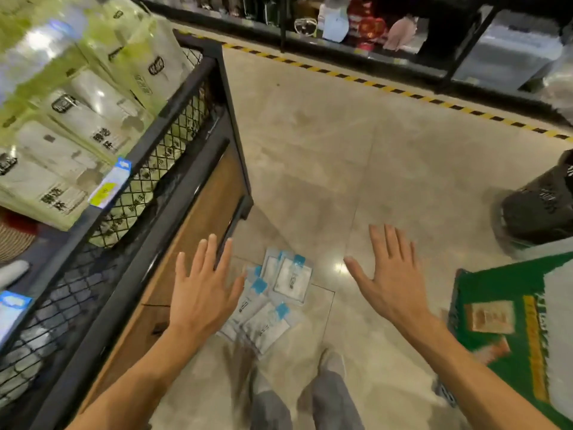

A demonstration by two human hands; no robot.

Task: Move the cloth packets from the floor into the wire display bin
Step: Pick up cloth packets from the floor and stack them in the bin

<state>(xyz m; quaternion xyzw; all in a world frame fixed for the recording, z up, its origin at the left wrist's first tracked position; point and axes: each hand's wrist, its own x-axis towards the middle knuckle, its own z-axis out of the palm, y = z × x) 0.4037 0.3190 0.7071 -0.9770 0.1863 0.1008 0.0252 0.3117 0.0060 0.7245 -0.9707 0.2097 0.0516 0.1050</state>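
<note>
Both hands out flat, left hand (201, 290) and right hand (392, 274), fingers spread, holding nothing. Packets (273, 299) scattered on floor (325, 150) between them, beside wire bin (148, 169).

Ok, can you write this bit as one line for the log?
left hand: open, holds nothing | right hand: open, holds nothing | cloth packets: on floor, untouched | wire display bin: at left

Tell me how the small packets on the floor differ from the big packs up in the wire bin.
The floor packets are small, white with blue tabs; the bin packs are much larger, pale green and cream with dark print. The floor packets lie loosely scattered and overlapping by the feet; the bin packs sit stacked in rows behind the black mesh of the wire bin. Both look wrapped in shiny plastic.
</note>
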